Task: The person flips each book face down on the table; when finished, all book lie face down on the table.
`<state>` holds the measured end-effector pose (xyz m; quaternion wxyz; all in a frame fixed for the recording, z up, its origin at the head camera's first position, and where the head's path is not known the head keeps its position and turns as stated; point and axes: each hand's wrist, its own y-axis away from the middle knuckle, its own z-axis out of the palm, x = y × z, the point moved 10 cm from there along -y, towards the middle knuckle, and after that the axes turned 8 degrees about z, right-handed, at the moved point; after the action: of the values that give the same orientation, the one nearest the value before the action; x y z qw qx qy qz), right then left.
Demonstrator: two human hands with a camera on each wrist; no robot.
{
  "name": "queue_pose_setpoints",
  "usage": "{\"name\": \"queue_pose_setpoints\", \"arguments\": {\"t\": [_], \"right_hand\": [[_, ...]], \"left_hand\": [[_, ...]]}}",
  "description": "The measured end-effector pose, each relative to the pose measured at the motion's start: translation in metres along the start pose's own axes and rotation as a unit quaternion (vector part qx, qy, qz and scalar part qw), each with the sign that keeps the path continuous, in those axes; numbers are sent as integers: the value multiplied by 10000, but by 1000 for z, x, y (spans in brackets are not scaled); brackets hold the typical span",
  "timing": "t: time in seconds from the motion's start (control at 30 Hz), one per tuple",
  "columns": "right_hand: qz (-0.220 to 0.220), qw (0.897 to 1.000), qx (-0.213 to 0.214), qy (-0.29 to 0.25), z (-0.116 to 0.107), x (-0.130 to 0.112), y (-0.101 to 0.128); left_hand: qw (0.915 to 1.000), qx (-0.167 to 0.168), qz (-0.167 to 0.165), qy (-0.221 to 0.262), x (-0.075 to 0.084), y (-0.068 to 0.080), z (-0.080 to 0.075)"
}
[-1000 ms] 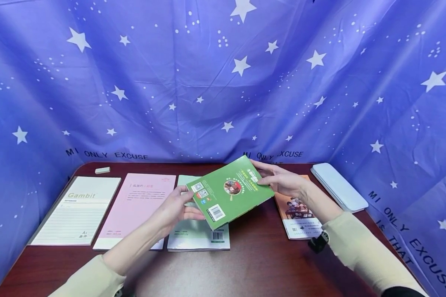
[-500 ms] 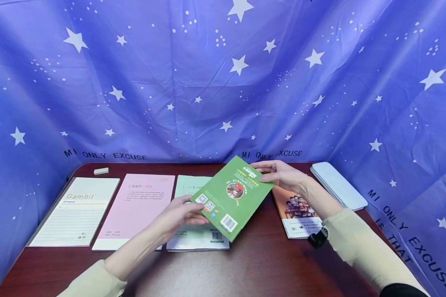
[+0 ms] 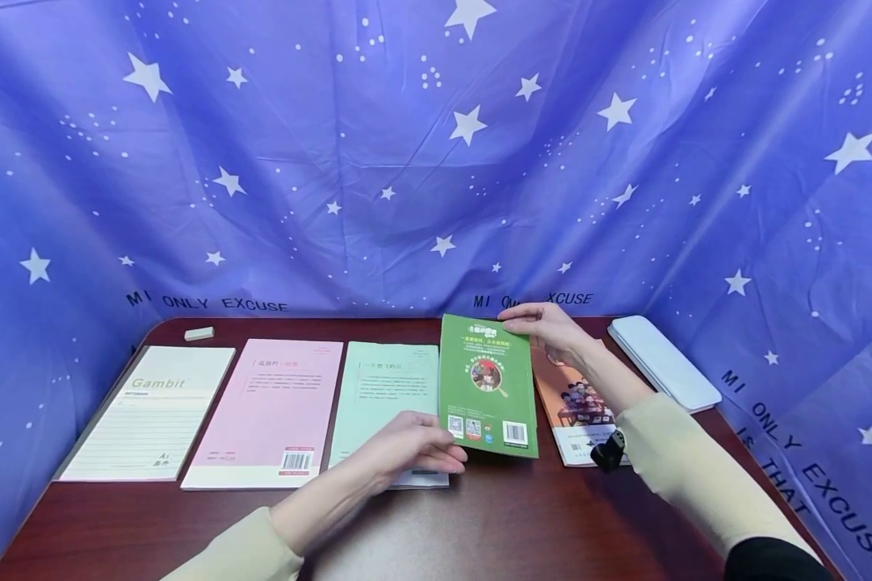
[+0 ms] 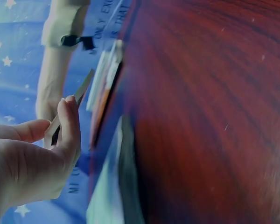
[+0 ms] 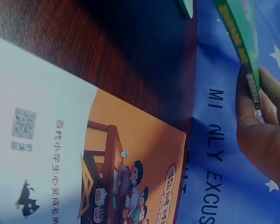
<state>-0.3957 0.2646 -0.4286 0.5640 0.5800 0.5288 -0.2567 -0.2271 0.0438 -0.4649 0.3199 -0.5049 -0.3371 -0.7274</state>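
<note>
— Green paperback book (image 3: 488, 386) now squared up, long edges parallel to its neighbours; a second ago turned sharply askew above the pale mint booklet (image 3: 388, 395). Swung round and carried rightward between the two grips.

— Down on the dark red wooden desk (image 3: 480, 524) yet?

— Not fully, by the look of it. Near edge low at the desk, far edge lifted. Right hand (image 3: 548, 327) pinching the far top corner, thumb one side and fingers the other; seen too from the right wrist, spine of the book clamped in the fingertips (image 5: 252, 93). Left hand (image 3: 414, 448) at the near left corner, fingers curled round the edge; from the left wrist, thin edge of the book (image 4: 67, 109) nipped between thumb and fingers.

— Around those grips?

— Left of the left grip, the mint booklet, then a pink exercise book (image 3: 272, 407), then a cream lined "Gambit" notebook (image 3: 156, 411). Under and right of the right grip, an orange illustrated booklet (image 3: 577, 403), partly overlapped by the green one. Further right, a white flat case (image 3: 661, 363).

— Meaning?

— Likely the aligning done, only the lowering and letting go left. Overlap with the orange booklet worth watching.
</note>
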Motion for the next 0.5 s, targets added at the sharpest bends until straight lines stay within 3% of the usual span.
{"name": "queue_pose_setpoints", "arguments": {"t": [0.5], "right_hand": [[-328, 9892, 253, 1407, 6, 14, -19]], "left_hand": [[9984, 223, -520, 17, -37, -12, 22]]}}
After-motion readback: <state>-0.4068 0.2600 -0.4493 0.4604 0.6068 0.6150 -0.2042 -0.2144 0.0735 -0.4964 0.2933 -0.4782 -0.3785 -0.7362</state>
